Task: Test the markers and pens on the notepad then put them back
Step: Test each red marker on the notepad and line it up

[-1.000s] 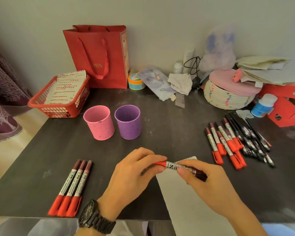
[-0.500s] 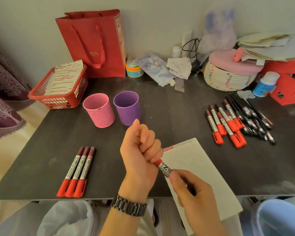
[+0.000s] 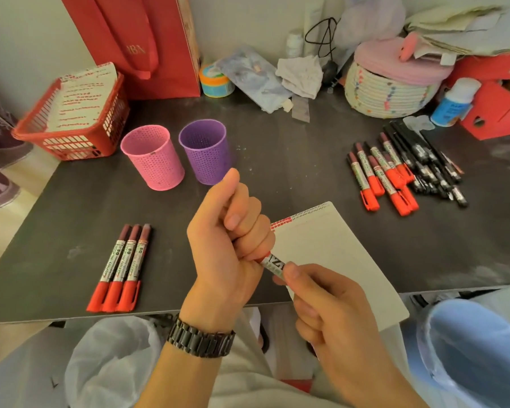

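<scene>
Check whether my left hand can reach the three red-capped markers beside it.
Probably, once freed: the left hand grips a white-barrelled marker, but only bare dark table lies before the three red-capped markers.

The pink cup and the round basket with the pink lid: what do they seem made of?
The pink cup looks like matte moulded plastic, by its even rows of small holes. The round basket seems coiled pale rope, by its stacked cords; its pink lid looks soft, perhaps fabric.

The dark worktop [image 3: 277, 160] carries three red-capped markers [image 3: 121, 260] left of the fingers [image 3: 242, 222], a pink cup [image 3: 152, 160] and a purple cup [image 3: 205, 153] beyond them, the notepad [image 3: 336, 254] just right, and a heap of markers and pens [image 3: 401, 175] far right.
</scene>
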The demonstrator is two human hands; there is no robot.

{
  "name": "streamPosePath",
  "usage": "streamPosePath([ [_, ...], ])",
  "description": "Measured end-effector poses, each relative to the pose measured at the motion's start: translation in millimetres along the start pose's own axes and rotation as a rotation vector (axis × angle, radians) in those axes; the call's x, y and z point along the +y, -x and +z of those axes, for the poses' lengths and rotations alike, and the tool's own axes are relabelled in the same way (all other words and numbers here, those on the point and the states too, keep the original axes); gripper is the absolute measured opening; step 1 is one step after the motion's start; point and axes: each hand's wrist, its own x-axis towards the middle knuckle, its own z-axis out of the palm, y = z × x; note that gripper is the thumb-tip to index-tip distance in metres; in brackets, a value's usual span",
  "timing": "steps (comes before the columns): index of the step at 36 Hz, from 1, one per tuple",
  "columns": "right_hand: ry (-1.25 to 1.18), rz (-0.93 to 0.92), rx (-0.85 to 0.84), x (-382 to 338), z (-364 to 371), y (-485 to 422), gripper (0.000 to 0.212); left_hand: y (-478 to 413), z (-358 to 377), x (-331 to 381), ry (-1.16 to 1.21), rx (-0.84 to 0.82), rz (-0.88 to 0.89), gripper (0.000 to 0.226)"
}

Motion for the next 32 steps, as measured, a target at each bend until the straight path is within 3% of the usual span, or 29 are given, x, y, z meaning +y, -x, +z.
streamPosePath([
  [4,0.287,-0.106,-0.054,-2.5,-2.7,-13.2,0.041,3.4,-22.4,8.0,-0.154,-0.022,-0.024,0.041],
  [9,0.588,-0.283,-0.096,-10.8,-4.3,-32.1,0.021,21.1,-60.9,32.4,-0.917,-0.055,-0.06,0.017],
  [14,0.799,-0.363,-0.239,-14.4,9.5,-51.2,0.034,52.0,-85.7,70.5,-1.257,-0.088,-0.237,0.018],
  [19,0.961,-0.49,-0.386,-8.5,47.2,-64.6,0.04,85.0,-106.1,99.4,-1.553,0.028,-0.174,0.018],
  [22,0.929,-0.561,-0.424,-2.2,69.6,-71.5,0.04,106.7,-118.4,111.5,-1.508,0.201,-0.041,0.018],
  [27,0.893,-0.48,-0.404,19.1,90.3,-91.9,0.06,128.6,-160.1,128.4,-1.421,0.727,0.268,0.016],
  [32,1.119,-0.498,-0.393,47.7,100.3,-101.0,0.071,126.8,-202.9,110.9,-1.56,1.046,0.26,0.019],
])
